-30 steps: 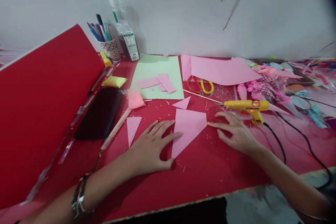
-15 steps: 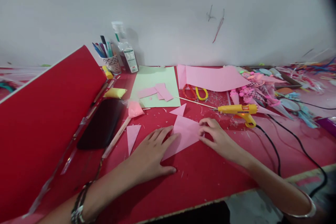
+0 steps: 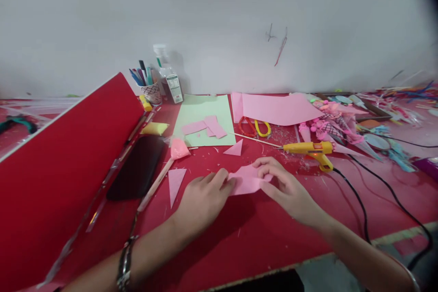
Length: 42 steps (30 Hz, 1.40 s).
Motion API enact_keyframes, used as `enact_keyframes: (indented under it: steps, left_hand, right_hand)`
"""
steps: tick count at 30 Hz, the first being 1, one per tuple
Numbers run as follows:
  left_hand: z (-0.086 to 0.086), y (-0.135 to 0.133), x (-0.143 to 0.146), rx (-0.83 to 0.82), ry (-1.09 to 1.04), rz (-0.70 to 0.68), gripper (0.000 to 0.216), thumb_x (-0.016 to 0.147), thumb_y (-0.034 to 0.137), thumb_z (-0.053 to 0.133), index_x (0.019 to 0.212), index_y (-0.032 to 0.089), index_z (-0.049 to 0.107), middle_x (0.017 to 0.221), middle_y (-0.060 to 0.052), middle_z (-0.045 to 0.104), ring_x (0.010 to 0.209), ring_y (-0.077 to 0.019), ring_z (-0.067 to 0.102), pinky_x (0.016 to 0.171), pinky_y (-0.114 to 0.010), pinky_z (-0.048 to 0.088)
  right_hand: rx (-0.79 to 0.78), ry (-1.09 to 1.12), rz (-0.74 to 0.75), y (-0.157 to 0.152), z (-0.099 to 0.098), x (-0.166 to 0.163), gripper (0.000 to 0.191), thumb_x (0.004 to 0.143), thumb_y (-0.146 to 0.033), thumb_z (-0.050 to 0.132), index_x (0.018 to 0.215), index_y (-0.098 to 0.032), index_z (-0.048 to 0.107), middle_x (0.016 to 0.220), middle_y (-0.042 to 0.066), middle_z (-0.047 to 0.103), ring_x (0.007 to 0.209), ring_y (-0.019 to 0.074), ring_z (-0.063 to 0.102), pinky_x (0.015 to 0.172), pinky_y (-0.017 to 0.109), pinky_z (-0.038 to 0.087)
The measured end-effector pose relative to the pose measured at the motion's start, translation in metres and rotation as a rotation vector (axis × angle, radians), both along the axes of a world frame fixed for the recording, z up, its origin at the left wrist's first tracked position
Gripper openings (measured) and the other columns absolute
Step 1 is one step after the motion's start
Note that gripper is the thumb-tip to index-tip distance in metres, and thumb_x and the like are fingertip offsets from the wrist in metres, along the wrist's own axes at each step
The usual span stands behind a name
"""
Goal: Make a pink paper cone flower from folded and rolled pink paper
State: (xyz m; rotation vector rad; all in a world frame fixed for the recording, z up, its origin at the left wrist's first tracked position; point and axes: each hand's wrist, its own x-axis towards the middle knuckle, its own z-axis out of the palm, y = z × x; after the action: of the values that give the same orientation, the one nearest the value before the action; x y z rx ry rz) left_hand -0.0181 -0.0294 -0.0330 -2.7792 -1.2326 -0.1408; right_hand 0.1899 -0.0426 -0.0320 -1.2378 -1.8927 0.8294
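A pink paper piece (image 3: 247,180) is lifted off the red table (image 3: 260,242) and bent between both my hands. My left hand (image 3: 204,198) pinches its left edge with curled fingers. At the paper's right edge, my right hand (image 3: 285,185) grips it between thumb and fingers. A smaller pink triangle (image 3: 175,182) lies to the left of my left hand, and another small pink triangle (image 3: 234,148) lies just beyond the held paper.
A yellow glue gun (image 3: 310,149) with a black cord (image 3: 357,200) lies right of my hands. Scissors (image 3: 255,127), a green sheet (image 3: 203,118), pink sheet (image 3: 277,108), pen cup (image 3: 150,91) and bottle (image 3: 170,80) sit behind. A red board (image 3: 58,169) leans at left beside a black case (image 3: 137,166).
The pink triangle lay flat under my open hands; both hands have now closed on it and raised it, curling it. The camera view tilted upward.
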Motion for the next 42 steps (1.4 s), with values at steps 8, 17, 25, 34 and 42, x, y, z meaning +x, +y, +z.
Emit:
enact_keyframes:
  steps: [8,17,25,34,42]
  left_hand:
    - [-0.008,0.021,-0.026,-0.216,-0.454,-0.241,0.035,0.085,0.013,0.036,0.108,0.034,0.054,0.095,-0.001,0.051,0.078,-0.0113,0.052,0.065,-0.023,0.043]
    - [-0.011,0.010,-0.020,-0.134,-0.338,-0.199,0.031,0.080,0.018,0.047,0.110,0.028,0.051,0.104,-0.004,0.052,0.090,-0.0189,0.049,0.074,-0.032,0.043]
    - [-0.033,-0.003,-0.030,-0.088,-0.210,-0.338,0.021,0.087,0.016,0.036,0.097,0.022,0.054,0.092,0.000,0.061,0.081,-0.0148,0.055,0.065,-0.026,0.042]
    - [-0.036,-0.007,-0.031,-0.234,-0.150,-0.218,0.040,0.079,0.009,0.044,0.117,0.021,0.042,0.105,-0.001,0.057,0.090,-0.0178,0.050,0.077,-0.032,0.041]
    - [-0.041,-0.010,-0.032,-0.161,-0.209,-0.230,0.019,0.084,0.014,0.043,0.100,0.018,0.053,0.084,-0.002,0.060,0.073,-0.0158,0.052,0.064,-0.028,0.043]
  right_hand:
    - [0.279,-0.187,0.095,0.001,-0.009,0.012,0.037,0.076,-0.033,0.054,0.112,-0.027,0.048,0.122,0.007,0.044,0.111,0.0214,0.041,0.090,0.038,0.038]
    - [0.892,-0.816,0.259,-0.009,-0.012,0.001,0.029,0.083,-0.007,0.036,0.101,-0.018,0.056,0.089,0.004,0.065,0.080,0.0161,0.053,0.079,0.033,0.039]
    - [0.698,-0.819,0.443,-0.002,-0.029,-0.007,0.027,0.084,-0.009,0.038,0.105,-0.019,0.053,0.094,0.004,0.060,0.084,0.0157,0.051,0.080,0.032,0.038]
    - [0.441,-0.687,0.418,-0.002,-0.036,-0.002,0.032,0.072,-0.009,0.049,0.102,-0.020,0.055,0.100,0.007,0.058,0.089,0.0190,0.051,0.077,0.031,0.041]
    - [0.249,-0.452,0.325,0.001,-0.043,-0.005,0.014,0.082,-0.020,0.047,0.084,-0.020,0.061,0.091,0.004,0.057,0.082,0.0141,0.050,0.071,0.026,0.042]
